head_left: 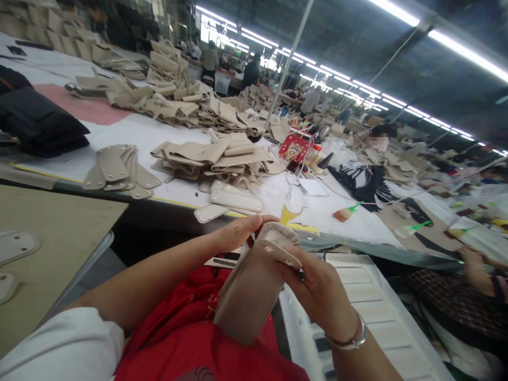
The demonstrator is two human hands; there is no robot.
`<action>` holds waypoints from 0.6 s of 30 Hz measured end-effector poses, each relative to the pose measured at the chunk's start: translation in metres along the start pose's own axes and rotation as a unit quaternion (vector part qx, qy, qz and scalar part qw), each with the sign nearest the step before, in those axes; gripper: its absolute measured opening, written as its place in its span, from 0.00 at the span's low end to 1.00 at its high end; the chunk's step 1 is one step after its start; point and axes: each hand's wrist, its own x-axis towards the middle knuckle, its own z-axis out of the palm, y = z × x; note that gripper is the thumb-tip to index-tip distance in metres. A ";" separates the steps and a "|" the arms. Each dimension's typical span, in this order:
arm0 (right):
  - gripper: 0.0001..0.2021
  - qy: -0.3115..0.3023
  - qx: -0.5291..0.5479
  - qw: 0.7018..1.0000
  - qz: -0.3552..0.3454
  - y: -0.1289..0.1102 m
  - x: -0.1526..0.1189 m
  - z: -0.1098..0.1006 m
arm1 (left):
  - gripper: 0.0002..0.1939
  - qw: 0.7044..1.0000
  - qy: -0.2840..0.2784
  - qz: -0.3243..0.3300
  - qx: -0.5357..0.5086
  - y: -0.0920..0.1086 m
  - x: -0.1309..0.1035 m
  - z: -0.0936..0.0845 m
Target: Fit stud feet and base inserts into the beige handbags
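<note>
A beige-brown leather piece (254, 291), shaped like a bag body, is held upright over my red apron. My right hand (317, 280) grips its upper right side, with the thumb and fingers on a small strap with metal studs (281, 254). At the top left edge is my left hand (242, 233), its fingertips reaching behind the piece and partly hidden. Just beyond my hands, pale studded straps (236, 197) lie at the table's near edge.
Stacked beige pieces (214, 159) and studded flaps (115, 169) cover the white table (174, 190). Black folded items (39, 121) lie left, a red box (296, 148) and glue bottles (347, 211) right. A white slatted tray (365, 296) stands below right, near another person's hand (476, 270).
</note>
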 end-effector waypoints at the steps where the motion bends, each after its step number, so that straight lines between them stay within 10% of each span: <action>1: 0.09 -0.004 0.032 0.999 0.014 0.001 0.001 0.001 | 0.39 0.999 0.012 0.026 0.018 -0.002 -0.006 0.002; 9: 0.06 0.118 0.121 0.983 0.070 0.005 -0.007 0.020 | 0.32 0.994 0.085 -0.004 0.064 -0.020 -0.059 0.020; 18: 0.08 0.246 -0.008 0.964 0.101 0.001 -0.005 0.057 | 0.23 0.962 0.057 -0.052 0.261 -0.010 -0.060 0.027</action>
